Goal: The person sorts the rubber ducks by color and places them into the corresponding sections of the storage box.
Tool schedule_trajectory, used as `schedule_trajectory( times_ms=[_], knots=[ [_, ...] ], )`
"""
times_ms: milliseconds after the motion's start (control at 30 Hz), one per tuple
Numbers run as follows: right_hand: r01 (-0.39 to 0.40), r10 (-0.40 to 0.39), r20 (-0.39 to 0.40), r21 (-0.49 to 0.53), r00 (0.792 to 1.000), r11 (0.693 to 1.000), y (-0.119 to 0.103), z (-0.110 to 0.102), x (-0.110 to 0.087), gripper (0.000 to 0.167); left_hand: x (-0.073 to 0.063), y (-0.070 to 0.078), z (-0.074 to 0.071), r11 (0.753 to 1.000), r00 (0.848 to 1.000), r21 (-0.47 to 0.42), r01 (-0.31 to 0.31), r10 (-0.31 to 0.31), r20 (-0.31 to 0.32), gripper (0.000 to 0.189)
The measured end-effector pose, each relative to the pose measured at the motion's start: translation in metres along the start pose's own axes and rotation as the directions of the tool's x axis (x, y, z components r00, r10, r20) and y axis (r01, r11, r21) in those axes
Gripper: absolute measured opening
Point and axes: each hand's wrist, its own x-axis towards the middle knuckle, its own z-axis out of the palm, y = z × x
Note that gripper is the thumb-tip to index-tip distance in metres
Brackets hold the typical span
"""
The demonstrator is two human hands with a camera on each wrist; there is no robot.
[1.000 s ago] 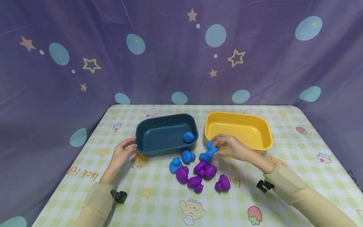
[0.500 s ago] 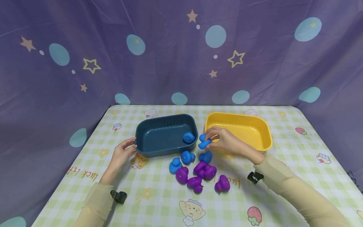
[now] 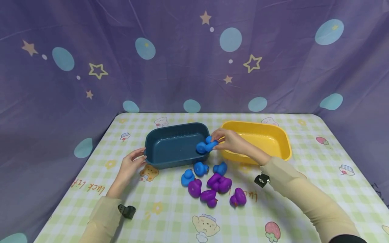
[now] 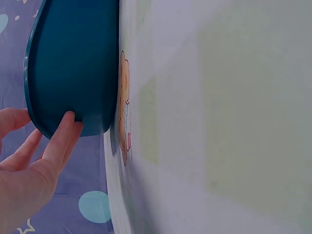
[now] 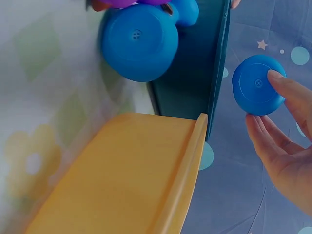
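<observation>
My right hand (image 3: 232, 141) pinches a blue rubber duck (image 3: 211, 145) by thumb and fingertips over the right end of the dark teal basin (image 3: 170, 148). The right wrist view shows the flat round underside of this held duck (image 5: 254, 95). Another blue duck (image 3: 201, 147) lies in the basin and is partly overlapped by the held one. At the basin's left end, my left hand (image 3: 130, 163) touches the rim and outer wall with fairly straight fingers; the left wrist view shows its fingertips (image 4: 70, 116) against the wall.
A yellow basin (image 3: 267, 158) stands right of the teal one, beneath my right forearm. In front of both are three blue ducks, one of them a blue duck (image 3: 220, 168) by the gap, and several purple ducks (image 3: 195, 188). A checked cloth (image 3: 170, 222) covers the table.
My right hand has lifted the blue duck from near the other ducks and carried it left, past the yellow basin's corner, to over the teal basin. My left hand has stayed put.
</observation>
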Motion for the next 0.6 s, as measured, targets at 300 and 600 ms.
schedule_trajectory(
  times_ms=[300,600],
  knots=[
    [-0.043,0.043,0.026,0.005,0.999,0.999,0.000,0.003,0.022,0.020,0.000,0.001,0.001,1.000,1.000,-0.002,0.001,-0.001,-0.002,0.043],
    [-0.077,0.078,0.040,-0.024,0.996,0.997,0.004,0.010,0.040,0.019,0.000,0.003,0.000,1.000,1.000,0.003,0.028,-0.028,-0.004,0.043]
  ],
)
